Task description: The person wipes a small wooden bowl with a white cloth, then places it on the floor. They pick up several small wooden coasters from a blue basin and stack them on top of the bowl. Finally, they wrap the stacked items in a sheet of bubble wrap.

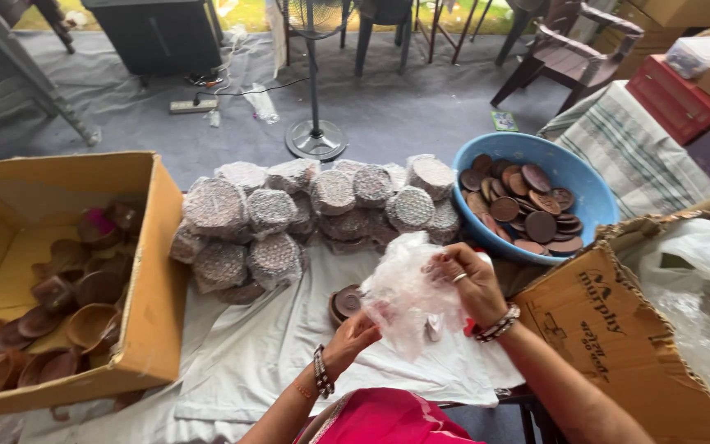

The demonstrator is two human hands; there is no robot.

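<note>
Head view: I see my right hand (472,279) and left hand (353,333) both pinched shut on a clear plastic bag (408,296), held above the white-clothed counter (265,353). Just left of the bag sits a small stack of brown clay lamps (345,302); wrapped bundles (289,218) lie behind.

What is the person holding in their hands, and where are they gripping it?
A piece of clear bubble wrap. The right hand pinches its upper right edge, and the left hand grips its lower left edge.
</note>
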